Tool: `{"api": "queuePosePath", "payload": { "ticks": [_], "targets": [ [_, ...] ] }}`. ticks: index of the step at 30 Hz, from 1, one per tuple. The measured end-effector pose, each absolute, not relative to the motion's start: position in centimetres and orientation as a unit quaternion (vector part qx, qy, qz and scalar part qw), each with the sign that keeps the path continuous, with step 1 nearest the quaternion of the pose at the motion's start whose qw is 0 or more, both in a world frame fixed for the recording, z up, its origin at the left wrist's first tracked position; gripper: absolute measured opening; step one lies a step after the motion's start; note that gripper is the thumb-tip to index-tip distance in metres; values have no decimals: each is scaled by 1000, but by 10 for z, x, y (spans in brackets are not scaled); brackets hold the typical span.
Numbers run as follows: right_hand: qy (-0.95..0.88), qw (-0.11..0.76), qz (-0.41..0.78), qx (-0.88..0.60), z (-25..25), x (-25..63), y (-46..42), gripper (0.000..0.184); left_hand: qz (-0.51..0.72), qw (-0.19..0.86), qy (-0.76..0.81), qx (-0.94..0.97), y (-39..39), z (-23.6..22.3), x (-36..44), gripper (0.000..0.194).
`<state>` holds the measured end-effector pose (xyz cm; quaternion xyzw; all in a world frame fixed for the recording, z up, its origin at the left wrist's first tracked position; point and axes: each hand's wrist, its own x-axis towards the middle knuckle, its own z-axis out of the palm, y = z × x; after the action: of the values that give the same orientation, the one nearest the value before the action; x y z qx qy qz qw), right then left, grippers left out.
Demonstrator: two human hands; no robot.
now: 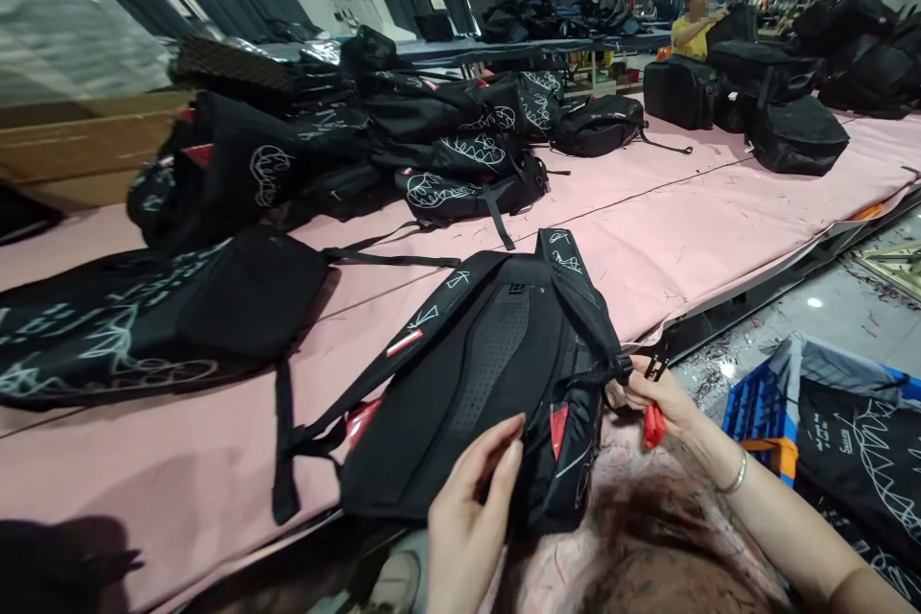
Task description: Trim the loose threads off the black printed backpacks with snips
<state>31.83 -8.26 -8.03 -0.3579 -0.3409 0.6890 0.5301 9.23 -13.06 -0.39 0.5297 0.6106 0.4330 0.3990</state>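
A black backpack (496, 355) lies back panel up on the table before me, its shoulder straps showing white scribbled print. My right hand (666, 398) is closed around a small pair of thread snips (654, 417) with a red grip and dark blades. Its fingertips also touch the strap buckle (620, 367) at the bag's right side. Over the lower part of the bag, my left hand (475, 508) has thumb and fingertips drawn together in a pinch. Whatever is between them, if anything, is too small to make out. A red tag (558, 427) shows by the side pocket.
Another printed black backpack (251, 307) lies to the left on the pink-covered table (720, 230). Several more bags (460, 144) are piled behind. A blue crate (763, 393) with printed black pieces stands on the floor at right. A person in yellow (691, 34) works farther back.
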Motion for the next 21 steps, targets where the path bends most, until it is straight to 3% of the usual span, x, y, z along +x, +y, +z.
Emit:
{"api": "queuePosePath", "payload": {
  "ticks": [3,6,12,16,21],
  "targets": [
    [-387,539,645,-379,-60,299,-95,35,450,423,566,546,-127,3,108,34],
    [-451,494,626,-400,-51,276,-103,33,451,469,517,557,-125,0,119,35],
    [-494,480,594,-415,-49,257,-108,29,467,544,524,460,-129,-13,124,31],
    [-518,475,561,-437,-47,273,-109,36,509,551,526,401,-131,-15,121,31],
    [-651,487,370,-450,-44,298,-103,21,520,542,534,388,-132,-18,120,33]
  ]
}}
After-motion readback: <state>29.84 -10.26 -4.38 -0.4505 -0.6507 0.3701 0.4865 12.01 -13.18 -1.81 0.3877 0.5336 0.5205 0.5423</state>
